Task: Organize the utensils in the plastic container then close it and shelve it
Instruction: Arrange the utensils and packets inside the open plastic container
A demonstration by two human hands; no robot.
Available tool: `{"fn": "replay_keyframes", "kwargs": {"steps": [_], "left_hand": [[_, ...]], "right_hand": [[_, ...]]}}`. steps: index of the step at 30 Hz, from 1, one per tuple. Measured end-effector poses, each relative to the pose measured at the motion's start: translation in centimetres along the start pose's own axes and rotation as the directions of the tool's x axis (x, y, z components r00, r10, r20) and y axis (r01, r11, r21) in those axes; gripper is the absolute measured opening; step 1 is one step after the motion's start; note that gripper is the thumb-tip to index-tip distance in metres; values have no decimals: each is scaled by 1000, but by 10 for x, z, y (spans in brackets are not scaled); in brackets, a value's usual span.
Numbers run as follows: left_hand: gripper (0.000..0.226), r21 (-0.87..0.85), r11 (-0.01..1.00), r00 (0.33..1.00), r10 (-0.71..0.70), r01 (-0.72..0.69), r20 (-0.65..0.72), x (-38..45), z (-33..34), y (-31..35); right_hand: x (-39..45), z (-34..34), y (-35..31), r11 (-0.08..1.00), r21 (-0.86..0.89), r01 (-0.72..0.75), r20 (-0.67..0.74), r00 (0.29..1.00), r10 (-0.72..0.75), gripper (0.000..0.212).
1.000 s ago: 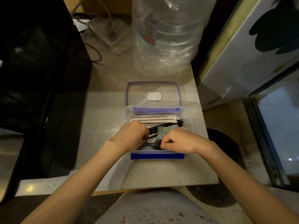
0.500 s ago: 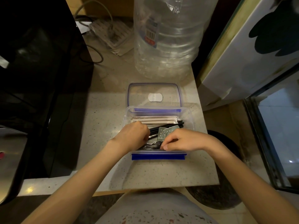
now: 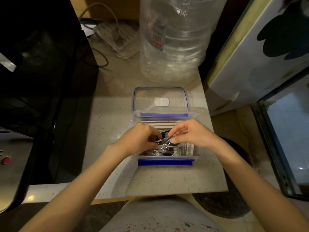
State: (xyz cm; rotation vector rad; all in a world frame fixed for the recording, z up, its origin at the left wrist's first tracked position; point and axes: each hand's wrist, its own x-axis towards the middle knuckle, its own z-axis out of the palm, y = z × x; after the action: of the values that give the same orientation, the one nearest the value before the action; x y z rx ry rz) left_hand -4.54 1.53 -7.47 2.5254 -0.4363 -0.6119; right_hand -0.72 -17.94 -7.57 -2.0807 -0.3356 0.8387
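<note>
A clear plastic container with blue clip edges sits open on the speckled counter. Its clear lid lies flat just behind it. Inside are black plastic utensils in clear wrappers, pale wooden sticks along the far wall, and a printed packet at the right. My left hand and my right hand meet above the container's middle. Both pinch a wrapped black utensil between thumb and fingers, lifted slightly over the others.
A large clear water bottle stands behind the lid. A power strip with cables lies at the back left. A dark appliance fills the left side. A white cabinet and a glass door stand on the right.
My right hand has risen from the near edge of the container toward its middle. Both hands now hold a wrapped utensil up; the packet that the right hand covered is in view.
</note>
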Motion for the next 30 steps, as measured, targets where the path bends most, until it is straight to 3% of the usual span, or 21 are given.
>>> {"fn": "replay_keyframes", "kwargs": {"steps": [5, 11, 14, 17, 19, 23, 30], "left_hand": [[19, 191, 982, 999, 14, -5, -47, 0, -1, 5], [19, 277, 960, 999, -43, 46, -15, 10, 7, 9], [19, 302, 952, 999, -40, 38, -1, 11, 11, 8], [17, 332, 943, 1000, -31, 29, 1, 10, 14, 6], [16, 336, 941, 999, -35, 30, 10, 9, 17, 5], [17, 320, 947, 999, -40, 35, 10, 11, 17, 5], [24, 167, 986, 995, 11, 6, -103, 35, 15, 14]], "right_hand": [[1, 11, 1, 1000, 3, -17, -16, 1000, 17, 18], [-2, 18, 5, 961, -274, 44, 14, 999, -42, 17], [-5, 17, 4, 920, -389, 41, -56, 996, -68, 18], [-9, 9, 4, 682, -731, 40, -134, 970, -201, 21], [-11, 6, 5, 532, -846, 34, -117, 962, -248, 23], [-16, 6, 9, 458, -889, 0, -108, 972, -211, 25], [-27, 3, 17, 511, -859, -36, -107, 988, -109, 28]]}}
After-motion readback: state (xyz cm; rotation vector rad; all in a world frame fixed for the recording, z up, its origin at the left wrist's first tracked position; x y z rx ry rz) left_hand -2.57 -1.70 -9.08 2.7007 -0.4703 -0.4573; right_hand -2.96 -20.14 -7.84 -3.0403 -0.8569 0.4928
